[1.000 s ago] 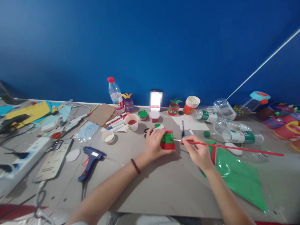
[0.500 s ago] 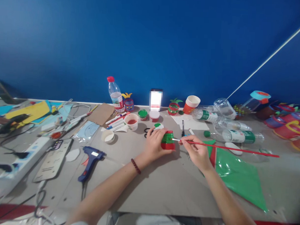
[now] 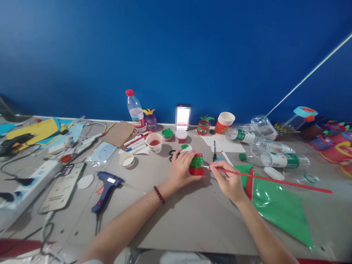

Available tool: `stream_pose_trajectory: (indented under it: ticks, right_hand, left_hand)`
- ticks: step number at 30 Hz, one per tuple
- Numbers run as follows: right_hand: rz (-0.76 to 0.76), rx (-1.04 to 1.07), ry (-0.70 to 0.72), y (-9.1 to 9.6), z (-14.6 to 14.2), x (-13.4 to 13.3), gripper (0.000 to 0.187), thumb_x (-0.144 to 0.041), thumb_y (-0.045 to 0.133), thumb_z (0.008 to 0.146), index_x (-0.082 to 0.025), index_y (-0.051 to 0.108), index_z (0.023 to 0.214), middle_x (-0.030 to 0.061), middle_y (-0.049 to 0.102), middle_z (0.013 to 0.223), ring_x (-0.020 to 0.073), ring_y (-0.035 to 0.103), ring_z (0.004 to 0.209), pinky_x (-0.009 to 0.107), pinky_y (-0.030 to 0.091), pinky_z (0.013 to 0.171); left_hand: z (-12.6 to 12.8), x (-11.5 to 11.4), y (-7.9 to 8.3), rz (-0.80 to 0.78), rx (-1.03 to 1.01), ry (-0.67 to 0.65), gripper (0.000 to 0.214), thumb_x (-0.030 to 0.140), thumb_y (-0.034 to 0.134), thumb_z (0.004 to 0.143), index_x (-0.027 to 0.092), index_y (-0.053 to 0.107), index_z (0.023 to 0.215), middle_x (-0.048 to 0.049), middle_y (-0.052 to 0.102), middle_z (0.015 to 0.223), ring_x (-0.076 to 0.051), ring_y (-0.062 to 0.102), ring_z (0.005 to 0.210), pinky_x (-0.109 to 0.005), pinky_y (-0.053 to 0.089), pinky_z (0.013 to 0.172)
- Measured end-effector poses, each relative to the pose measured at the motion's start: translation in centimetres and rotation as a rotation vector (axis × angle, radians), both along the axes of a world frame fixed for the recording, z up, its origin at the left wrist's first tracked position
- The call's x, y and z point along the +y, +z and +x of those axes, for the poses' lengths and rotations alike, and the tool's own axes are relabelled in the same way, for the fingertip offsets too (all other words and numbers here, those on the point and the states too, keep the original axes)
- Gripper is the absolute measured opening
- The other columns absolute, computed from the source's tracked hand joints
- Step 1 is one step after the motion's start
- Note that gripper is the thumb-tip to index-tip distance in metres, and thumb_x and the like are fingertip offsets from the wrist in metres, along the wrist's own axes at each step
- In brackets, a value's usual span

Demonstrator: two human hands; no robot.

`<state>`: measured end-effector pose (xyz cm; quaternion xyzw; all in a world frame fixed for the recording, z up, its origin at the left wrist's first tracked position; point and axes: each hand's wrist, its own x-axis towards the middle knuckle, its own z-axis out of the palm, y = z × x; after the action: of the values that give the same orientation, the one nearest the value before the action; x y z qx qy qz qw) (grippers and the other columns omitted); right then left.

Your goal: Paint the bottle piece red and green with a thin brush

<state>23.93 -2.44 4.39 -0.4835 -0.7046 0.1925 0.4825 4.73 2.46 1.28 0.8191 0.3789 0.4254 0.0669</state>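
Observation:
My left hand (image 3: 182, 169) is wrapped round a small cup-shaped piece (image 3: 197, 171) painted green above and red below; my fingers hide its left side. In my right hand (image 3: 226, 180) is a long red-handled paintbrush (image 3: 266, 178), pinched near its bristle end. The brush tip touches the green painted part. Just behind my left hand lie black-handled scissors (image 3: 171, 155), partly covered by the fingers, and a white lid with green paint (image 3: 186, 147). Beyond them stand an open pot of green paint (image 3: 167, 134) and a red-and-white pot (image 3: 181, 136).
To the left lie a blue glue gun (image 3: 106, 189), a power strip (image 3: 29, 192), markers (image 3: 138, 144) and a paper cup of reddish liquid (image 3: 154, 142). Rightward are plastic bottles (image 3: 281, 160), a green sheet packet (image 3: 280, 205) and stacked paper cups (image 3: 225, 122). A phone (image 3: 182, 117) leans on the wall.
The right hand has shifted slightly left and down, and the brush's far end has dipped a little. My left hand keeps its hold on the painted piece.

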Motion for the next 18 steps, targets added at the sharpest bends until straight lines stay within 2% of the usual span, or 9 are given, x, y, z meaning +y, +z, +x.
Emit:
stream_pose_trajectory:
  ticks: [9,14,18]
  right_hand:
    - [-0.054,0.108,0.002,-1.1,0.6,0.2,0.014,-0.033,0.056,0.095,-0.023,0.064,0.088,0.0047,0.068,0.086,0.0208,0.068,0.079,0.033,0.054,0.073]
    - [-0.004,0.008,0.035,-0.6,0.3,0.2,0.012,-0.028,0.055,0.095,-0.022,0.063,0.089,0.0045,0.069,0.085,0.0200,0.067,0.081,0.032,0.052,0.074]
    - [0.030,-0.036,0.002,-0.3,0.5,0.3,0.014,-0.028,0.054,0.096,-0.022,0.062,0.087,0.0043,0.069,0.083,0.0200,0.067,0.080,0.032,0.052,0.074]
  left_hand:
    - [0.0,0.1,-0.1,-0.048,0.007,0.003,0.078,0.057,0.080,0.066,0.022,0.052,0.130,-0.0113,0.069,0.122,-0.031,0.064,0.111,-0.052,0.035,0.109]
    - [0.0,0.2,-0.2,0.016,-0.019,0.014,0.073,0.055,0.078,0.069,0.021,0.052,0.128,-0.0110,0.070,0.120,-0.029,0.066,0.108,-0.050,0.035,0.108]
    - [0.0,0.3,-0.4,0.011,-0.014,0.019,0.074,0.052,0.078,0.068,0.021,0.051,0.129,-0.0110,0.070,0.119,-0.031,0.066,0.109,-0.050,0.035,0.108]
